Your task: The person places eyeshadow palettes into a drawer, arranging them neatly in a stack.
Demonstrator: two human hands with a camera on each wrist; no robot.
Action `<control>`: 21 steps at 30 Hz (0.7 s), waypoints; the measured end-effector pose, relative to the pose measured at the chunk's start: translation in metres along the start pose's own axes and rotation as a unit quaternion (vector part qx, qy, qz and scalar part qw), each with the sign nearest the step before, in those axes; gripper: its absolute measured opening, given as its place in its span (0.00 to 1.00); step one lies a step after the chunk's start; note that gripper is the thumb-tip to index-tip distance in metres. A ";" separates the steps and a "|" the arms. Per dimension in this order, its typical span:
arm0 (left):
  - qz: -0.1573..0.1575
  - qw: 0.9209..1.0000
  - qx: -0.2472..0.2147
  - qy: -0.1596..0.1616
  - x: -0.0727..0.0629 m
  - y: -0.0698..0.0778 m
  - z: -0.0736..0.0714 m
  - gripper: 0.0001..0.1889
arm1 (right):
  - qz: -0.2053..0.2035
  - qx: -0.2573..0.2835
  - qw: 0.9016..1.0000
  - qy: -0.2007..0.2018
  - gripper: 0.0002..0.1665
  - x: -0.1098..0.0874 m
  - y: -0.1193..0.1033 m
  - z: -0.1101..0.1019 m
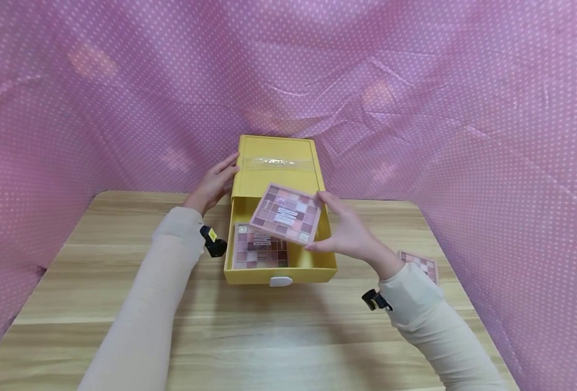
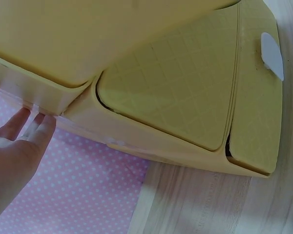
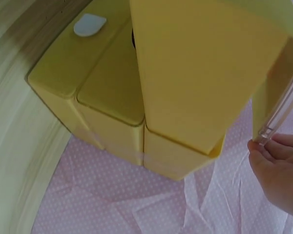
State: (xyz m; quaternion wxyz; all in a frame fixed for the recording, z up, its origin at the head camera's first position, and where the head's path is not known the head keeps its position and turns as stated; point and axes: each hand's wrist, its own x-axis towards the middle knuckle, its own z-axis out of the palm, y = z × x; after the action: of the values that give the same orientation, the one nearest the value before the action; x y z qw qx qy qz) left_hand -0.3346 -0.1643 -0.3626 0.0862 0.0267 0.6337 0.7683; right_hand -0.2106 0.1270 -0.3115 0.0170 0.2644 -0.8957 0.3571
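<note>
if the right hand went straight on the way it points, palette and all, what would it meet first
Likely the top front edge of the yellow drawer unit, with the held palette leading. Depth is unclear, so it might pass over the top instead.

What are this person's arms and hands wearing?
The left hand and right hand wear no gloves. The left sleeve and right sleeve are long, plain and pale beige, with broad cuffs. At the wrists sit a left black device, with a yellow patch, and a right black device.
</note>
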 end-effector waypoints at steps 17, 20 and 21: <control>0.007 1.000 0.002 0.001 0.000 -0.002 0.001 0.25 | -0.006 -0.018 0.997 -0.080 0.62 0.007 -0.003 0.022; 0.008 1.000 0.004 0.002 0.000 -0.002 0.001 0.25 | 0.004 -0.019 0.996 -0.092 0.62 0.010 -0.002 0.024; 0.008 1.000 0.004 0.002 -0.001 -0.003 0.001 0.25 | 0.005 -0.020 0.995 -0.097 0.62 0.011 -0.002 0.025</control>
State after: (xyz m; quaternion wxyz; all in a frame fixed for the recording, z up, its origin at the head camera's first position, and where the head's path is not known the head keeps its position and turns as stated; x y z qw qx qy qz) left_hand -0.3337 -0.1632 -0.3649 0.0788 0.0302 0.6369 0.7663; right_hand -0.2149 0.1045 -0.3261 -0.0660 0.2929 -0.9013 0.3123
